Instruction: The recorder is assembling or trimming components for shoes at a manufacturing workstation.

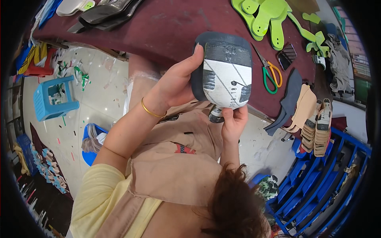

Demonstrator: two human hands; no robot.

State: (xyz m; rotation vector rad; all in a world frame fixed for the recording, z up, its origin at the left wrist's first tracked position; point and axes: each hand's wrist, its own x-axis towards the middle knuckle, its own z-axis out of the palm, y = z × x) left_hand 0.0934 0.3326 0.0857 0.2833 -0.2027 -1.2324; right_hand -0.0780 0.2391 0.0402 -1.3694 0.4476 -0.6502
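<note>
Both my hands hold a shoe insole (228,81), its underside facing up. It is white with dark grey patches and thin diagonal lines, and dark grey material edges its top and left side. My left hand (178,81) grips the left edge, thumb lying along the dark border and the other fingers hidden behind. At the lower end my right hand (235,121) is closed on the insole, thumb and fingers by its narrow part. A gold bangle (151,108) circles my left wrist. Scissors (270,75) with one orange and one green handle lie on the table, right of the insole.
On the maroon table (166,29) lie bright green shoe-shaped pieces (270,20), a phone (286,56), dark grey pieces (289,97), beige pieces (304,107) and shiny dark pieces (109,16). Stacked insoles (317,131) stand near a blue rack (317,174). A blue stool (55,99) is at left.
</note>
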